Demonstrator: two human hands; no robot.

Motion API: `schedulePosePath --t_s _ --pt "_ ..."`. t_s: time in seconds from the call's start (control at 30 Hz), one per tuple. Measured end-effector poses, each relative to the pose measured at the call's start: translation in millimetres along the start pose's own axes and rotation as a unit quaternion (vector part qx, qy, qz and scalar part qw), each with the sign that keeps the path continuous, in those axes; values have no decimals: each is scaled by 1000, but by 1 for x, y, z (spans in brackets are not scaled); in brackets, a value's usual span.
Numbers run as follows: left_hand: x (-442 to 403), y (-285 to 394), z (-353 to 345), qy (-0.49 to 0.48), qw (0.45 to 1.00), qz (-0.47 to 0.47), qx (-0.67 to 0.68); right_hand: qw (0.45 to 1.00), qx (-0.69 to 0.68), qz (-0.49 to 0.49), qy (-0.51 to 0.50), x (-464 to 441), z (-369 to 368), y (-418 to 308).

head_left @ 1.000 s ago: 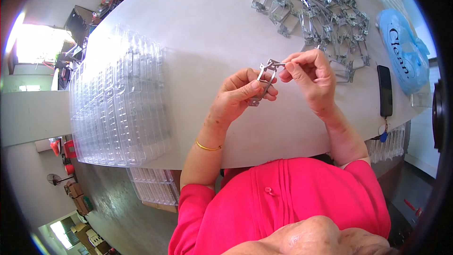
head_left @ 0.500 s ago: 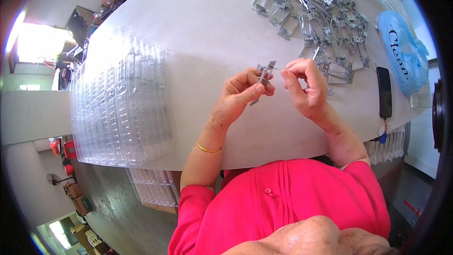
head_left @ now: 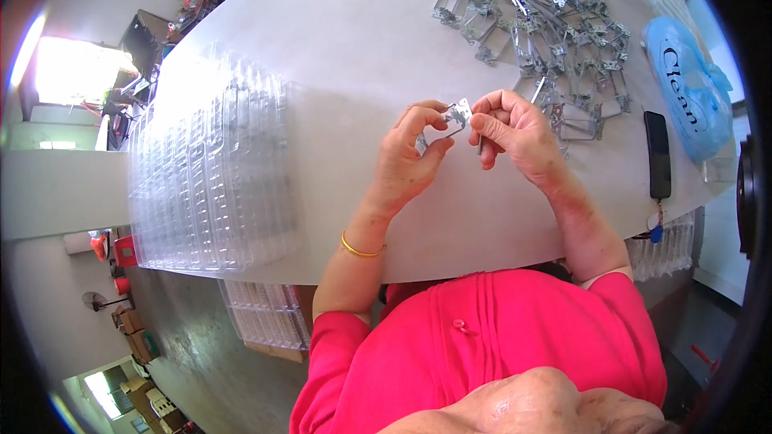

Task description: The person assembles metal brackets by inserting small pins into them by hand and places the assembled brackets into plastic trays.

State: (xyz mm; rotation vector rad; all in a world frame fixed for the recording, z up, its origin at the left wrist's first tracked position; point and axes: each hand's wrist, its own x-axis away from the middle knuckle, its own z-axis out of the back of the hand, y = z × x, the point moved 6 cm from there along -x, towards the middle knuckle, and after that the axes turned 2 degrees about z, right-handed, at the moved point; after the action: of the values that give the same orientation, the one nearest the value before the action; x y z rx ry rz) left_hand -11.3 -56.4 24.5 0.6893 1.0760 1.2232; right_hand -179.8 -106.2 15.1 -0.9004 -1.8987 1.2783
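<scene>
Grey flr, bright window (head_left: 76,71), standing fan (head_left: 95,301).

"Where's the light coming from?"

"The window (head_left: 76,72) at left glares pure white, and a smaller bright opening (head_left: 102,394) shows at lower left. The table (head_left: 362,40) is bright and pale, its shadows soft."

"Any other glare?"

"The clear trays (head_left: 213,169) wash out near their top, and the metal piece (head_left: 457,118) glints. The floor (head_left: 201,345) is dimmer, with a dull sheen."

"And sharpness?"

"Fair mid-view; the bag's lettering (head_left: 683,90) reads clearly, but fine metal detail is too small. Fisheye bending curves the table's edge, and the corners go black."
</scene>
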Motion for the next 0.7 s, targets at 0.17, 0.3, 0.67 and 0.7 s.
schedulePosePath --t_s 0.17,0.3,0.67,0.7 --pt "0 2 -3 -12 996 -57 -71 997 65 -50 -12 -2 4 10" --pt "2 -2 -5 10 982 -94 -166 992 97 -84 -18 -1 3 15" --pt "2 -19 4 71 980 -12 -185 883 198 -237 -353 30 -35 37" --pt "1 -19 3 68 983 12 -172 883 197 -235 -354 30 -35 37"
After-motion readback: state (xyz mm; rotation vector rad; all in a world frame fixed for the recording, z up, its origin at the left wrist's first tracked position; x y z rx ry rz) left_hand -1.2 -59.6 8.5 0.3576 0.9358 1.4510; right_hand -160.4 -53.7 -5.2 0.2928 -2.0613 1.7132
